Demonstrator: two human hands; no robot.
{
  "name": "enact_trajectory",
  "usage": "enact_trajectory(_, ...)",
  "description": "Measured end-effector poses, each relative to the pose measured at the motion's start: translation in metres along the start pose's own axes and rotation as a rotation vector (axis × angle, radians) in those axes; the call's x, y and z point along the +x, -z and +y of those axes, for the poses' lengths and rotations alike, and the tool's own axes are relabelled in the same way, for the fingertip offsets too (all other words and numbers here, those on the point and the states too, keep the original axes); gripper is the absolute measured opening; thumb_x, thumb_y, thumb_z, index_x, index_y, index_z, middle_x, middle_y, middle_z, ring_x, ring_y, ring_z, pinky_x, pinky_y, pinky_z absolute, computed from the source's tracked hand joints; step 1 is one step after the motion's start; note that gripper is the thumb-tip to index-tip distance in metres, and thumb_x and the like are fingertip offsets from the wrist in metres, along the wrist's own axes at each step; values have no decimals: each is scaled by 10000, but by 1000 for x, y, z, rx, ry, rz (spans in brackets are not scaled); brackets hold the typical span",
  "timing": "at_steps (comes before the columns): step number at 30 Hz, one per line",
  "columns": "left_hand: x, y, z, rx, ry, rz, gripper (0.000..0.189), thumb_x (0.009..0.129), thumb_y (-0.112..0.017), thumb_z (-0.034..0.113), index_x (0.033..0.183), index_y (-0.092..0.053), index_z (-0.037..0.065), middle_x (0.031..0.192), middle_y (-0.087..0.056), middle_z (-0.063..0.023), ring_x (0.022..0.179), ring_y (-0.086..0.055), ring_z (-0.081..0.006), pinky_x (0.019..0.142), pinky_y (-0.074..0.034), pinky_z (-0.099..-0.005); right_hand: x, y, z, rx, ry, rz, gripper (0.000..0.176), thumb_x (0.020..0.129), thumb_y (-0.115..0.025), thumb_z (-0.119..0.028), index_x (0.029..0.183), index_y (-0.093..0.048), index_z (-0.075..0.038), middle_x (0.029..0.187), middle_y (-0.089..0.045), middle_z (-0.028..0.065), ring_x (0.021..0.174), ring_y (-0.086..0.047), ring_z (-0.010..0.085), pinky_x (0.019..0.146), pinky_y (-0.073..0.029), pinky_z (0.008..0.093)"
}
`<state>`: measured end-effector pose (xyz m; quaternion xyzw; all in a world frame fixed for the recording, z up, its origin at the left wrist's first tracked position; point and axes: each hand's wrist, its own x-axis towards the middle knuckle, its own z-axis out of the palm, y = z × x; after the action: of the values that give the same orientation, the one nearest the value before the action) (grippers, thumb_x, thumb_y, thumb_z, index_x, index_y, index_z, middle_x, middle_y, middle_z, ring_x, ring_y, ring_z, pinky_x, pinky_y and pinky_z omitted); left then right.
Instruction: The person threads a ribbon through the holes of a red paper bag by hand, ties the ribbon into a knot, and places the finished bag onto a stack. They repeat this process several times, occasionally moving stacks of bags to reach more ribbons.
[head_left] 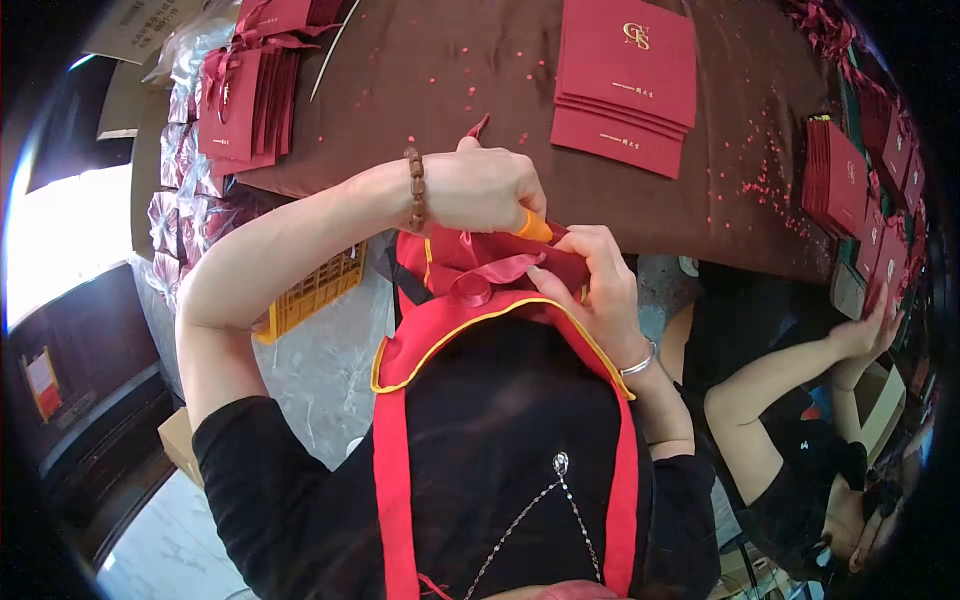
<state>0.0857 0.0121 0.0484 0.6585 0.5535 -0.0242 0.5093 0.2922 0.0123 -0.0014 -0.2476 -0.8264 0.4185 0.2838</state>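
Note:
My left hand (480,190), with a beaded bracelet at the wrist and an orange cover on one finger, is closed at the table's near edge. A pointed end of dark red ribbon (479,127) sticks out beyond it. My right hand (603,290), wearing a silver bangle, pinches a dark red piece (510,245) with its thumb and fingers. A looped, shiny ribbon (478,287) lies across this piece, close to the right thumb. Beneath both hands is a red apron (450,335) with yellow trim. The fingertips of my left hand are partly hidden.
A brown-covered table (400,90) bears stacked red bags (625,80), ribboned bags (235,105) at left, more bags (840,180) at right and small red bits. A yellow crate (318,290) stands below. At right, a co-worker's hands (870,335) are beside the bags.

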Motion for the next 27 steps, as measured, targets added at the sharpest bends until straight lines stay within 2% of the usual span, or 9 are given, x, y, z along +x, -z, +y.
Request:
enact_trajectory(5,5,-4,-8,-31,-70,14,193,821,-581,182,912,-694,55,794,-665,-114,725,-631,-229,704,-439,-331,2,-7,8,3,-19,77,267,732,-746,-125,885,-551,-24,813,-574,110,717,-601,273,612,-498,344)
enact_trajectory(7,4,-3,-6,-185,-27,2,194,812,-586,177,911,-691,48,776,-667,-101,699,-626,-180,653,-457,-312,2,-9,11,35,-23,88,263,732,-745,-116,884,-552,-22,807,-573,112,710,-600,269,610,-496,340)
enact_trajectory(12,11,-1,-2,-192,0,-4,192,801,-592,176,887,-681,29,713,-651,-81,645,-590,-122,592,-457,-290,3,-5,14,124,-124,44,229,732,-739,-99,852,-563,-15,782,-564,111,683,-590,260,604,-485,329)
enact_trajectory(18,20,-5,-2,-234,38,-30,187,768,-594,179,818,-674,17,625,-598,-69,585,-545,-105,531,-421,-282,4,-4,16,131,-81,33,210,730,-739,-103,806,-568,-7,782,-555,111,677,-573,256,594,-472,333)
enact_trajectory(19,21,-7,-4,-264,57,1,269,706,-627,330,787,-700,84,654,-606,-83,630,-583,-177,568,-421,-321,4,-4,16,133,-79,31,210,730,-739,-103,806,-568,-7,782,-555,111,677,-573,256,594,-472,333)
enact_trajectory(22,22,-15,-8,-266,39,117,266,695,-631,318,788,-699,79,657,-608,-88,644,-587,-179,588,-427,-318,2,-4,19,134,-87,30,210,735,-735,-100,823,-570,-5,795,-557,109,678,-572,238,585,-466,313)
enact_trajectory(24,23,-18,-13,-313,56,110,256,708,-633,303,798,-700,72,670,-619,-87,648,-589,-171,610,-437,-316,0,-3,20,237,-212,-4,184,760,-714,-95,836,-572,-7,803,-571,106,664,-569,204,579,-459,296)
enact_trajectory(26,25,-24,-19,-442,-46,201,232,738,-630,278,810,-703,70,676,-627,-87,649,-588,-164,620,-445,-320,-1,4,18,244,-251,-47,173,773,-701,-91,850,-570,-7,793,-579,104,648,-567,186,575,-456,288)
enact_trajectory(27,28,-20,-22,-557,-26,257,219,752,-627,266,817,-706,72,675,-628,-85,651,-587,-156,620,-448,-316,-1,6,17,250,-292,-91,162,785,-687,-86,864,-569,-8,782,-587,101,632,-564,168,570,-452,281)
